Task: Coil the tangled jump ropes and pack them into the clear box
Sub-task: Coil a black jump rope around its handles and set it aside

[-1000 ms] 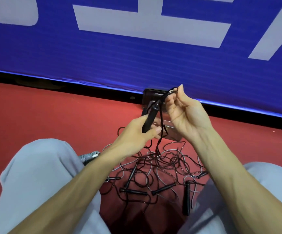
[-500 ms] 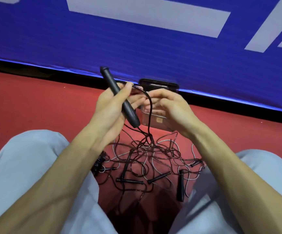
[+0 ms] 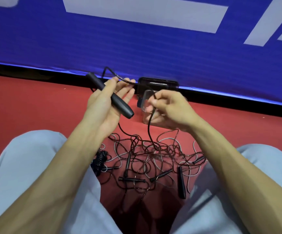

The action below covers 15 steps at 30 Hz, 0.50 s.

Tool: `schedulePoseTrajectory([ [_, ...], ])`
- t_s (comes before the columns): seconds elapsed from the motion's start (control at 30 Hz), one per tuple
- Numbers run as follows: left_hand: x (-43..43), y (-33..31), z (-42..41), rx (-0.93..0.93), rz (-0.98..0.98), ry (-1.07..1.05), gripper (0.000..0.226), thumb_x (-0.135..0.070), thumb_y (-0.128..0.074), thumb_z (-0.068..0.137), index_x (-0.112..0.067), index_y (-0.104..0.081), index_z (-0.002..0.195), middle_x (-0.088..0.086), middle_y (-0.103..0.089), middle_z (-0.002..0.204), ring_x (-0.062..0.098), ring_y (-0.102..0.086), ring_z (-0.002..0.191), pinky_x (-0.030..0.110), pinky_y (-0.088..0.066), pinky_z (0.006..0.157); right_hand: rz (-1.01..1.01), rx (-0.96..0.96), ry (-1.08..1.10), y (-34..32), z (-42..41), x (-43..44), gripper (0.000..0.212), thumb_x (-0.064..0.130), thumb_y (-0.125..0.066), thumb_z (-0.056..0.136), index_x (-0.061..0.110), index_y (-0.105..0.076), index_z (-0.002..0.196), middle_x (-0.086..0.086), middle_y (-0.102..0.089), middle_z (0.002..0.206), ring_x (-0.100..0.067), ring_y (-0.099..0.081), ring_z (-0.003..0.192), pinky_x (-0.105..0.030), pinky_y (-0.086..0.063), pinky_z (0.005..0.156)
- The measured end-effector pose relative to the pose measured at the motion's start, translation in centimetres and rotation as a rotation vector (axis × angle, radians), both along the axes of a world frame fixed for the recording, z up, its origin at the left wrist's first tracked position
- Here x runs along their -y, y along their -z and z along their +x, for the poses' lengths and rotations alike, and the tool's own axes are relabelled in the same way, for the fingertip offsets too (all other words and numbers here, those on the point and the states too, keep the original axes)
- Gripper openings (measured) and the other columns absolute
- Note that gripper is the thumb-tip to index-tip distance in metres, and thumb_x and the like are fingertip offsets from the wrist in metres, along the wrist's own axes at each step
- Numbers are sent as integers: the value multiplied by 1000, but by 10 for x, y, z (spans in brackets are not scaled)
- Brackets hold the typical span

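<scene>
The hands are now drawing apart: the right hand (image 3: 169, 108) is sliding off to the right along the rope (image 3: 149, 125), and the left hand (image 3: 103, 105) is turning palm up and loosening round the handle (image 3: 118, 102). The left thumb is pinning the handle across the palm while the fingers are lying nearly straight, with a strand passing over their tips. The right hand is staying curled, pinching the rope between thumb and forefinger.

The handle's long axis is running from far left to near right, its thick end pointing towards the right hand. From the right pinch the rope is dropping straight down towards the near side, into the tangle (image 3: 150, 157) lying on the floor (image 3: 35, 102) between the knees, where several more handles are lying. So the slack is hanging below and near of the right hand, which looks to be the one feeding loops back leftwards onto the handle.

The box (image 3: 146, 94) is sitting just beyond the right hand, partly hidden by it, against the banner (image 3: 137, 48); nothing seems packed yet, and coiling is only starting
</scene>
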<state>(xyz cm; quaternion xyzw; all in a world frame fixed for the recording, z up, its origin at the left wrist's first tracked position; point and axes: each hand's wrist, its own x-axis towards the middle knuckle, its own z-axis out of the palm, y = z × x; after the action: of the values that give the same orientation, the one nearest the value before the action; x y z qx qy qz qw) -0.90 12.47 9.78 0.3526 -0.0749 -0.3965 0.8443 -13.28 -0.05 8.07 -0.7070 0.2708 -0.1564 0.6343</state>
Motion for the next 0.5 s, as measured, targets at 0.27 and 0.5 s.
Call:
schedulePoseTrajectory([
  [0.27,6,24,-29,624,416,387,24,-2,-59,94,-16,-66,113,3,-72,115,15,-68,108,31,-54,96,362,430,214,-32,-8,8,17,11,-47,100,6,-55,86,1,-68,67,-12,-68,59,-26,-57,56],
  [0.5,6,37,-50,856,480,673,17,-4,-60,95,-17,-67,103,-3,-76,101,3,-69,99,15,-51,88,763,729,367,-41,-16,16,16,7,-48,99,-6,-55,92,-14,-67,77,-19,-72,63,-26,-57,54],
])
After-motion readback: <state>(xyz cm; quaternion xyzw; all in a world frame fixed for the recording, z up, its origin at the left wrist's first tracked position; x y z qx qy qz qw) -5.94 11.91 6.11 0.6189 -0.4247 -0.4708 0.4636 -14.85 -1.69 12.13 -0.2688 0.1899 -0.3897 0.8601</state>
